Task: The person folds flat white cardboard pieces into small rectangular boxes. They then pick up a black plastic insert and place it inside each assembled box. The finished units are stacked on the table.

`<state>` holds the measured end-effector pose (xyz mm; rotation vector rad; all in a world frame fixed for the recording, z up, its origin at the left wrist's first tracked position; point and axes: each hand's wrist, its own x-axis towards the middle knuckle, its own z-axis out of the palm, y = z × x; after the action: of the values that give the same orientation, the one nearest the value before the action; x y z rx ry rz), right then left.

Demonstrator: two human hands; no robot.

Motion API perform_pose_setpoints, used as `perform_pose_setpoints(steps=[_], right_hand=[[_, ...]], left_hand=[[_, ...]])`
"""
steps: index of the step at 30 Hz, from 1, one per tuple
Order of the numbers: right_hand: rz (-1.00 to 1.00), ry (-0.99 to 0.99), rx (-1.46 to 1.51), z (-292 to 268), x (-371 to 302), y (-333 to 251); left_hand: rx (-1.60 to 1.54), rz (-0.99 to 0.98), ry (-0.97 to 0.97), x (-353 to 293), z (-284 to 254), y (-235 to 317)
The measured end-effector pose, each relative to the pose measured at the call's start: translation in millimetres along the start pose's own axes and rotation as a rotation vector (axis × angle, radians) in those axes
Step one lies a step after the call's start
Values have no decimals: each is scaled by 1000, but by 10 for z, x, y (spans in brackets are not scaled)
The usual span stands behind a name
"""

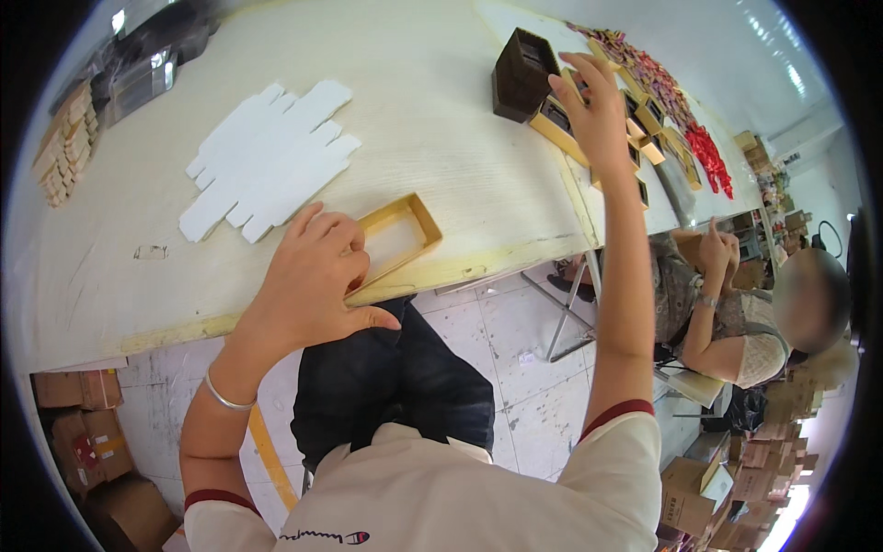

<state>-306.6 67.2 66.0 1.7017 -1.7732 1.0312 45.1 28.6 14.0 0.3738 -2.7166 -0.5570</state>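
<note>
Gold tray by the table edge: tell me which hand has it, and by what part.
The left hand rests on the gold tray's near left end, fingers over its rim. The right hand reaches to the dark boxes, gripping nothing visibly.

Both arms were out, left near, right far.
Left hand [313, 276] sat low at about 8 o'clock from frame centre, palm down, fingers curled under, thumb pointing toward 3 o'clock, a thin bangle on the wrist. Right arm ran straight up toward 1 o'clock, elbow locked. Right hand [593, 110] had its fingers spread and loosely open; what its fingertips touched wasn't clear.
</note>
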Motion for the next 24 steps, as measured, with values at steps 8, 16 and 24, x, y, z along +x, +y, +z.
perform_pose_setpoints(steps=[8,16,24], right_hand=[[-172,-449,-362,212,352,616],[-133,-33,-22,-55,492,412],[775,-719,1324,-480,-542,-1013]], left_hand=[[-59,-25,274,-145,187,-154],[91,-223,268,-265,154,-159],[-277,-308,204,-238,165,-108]])
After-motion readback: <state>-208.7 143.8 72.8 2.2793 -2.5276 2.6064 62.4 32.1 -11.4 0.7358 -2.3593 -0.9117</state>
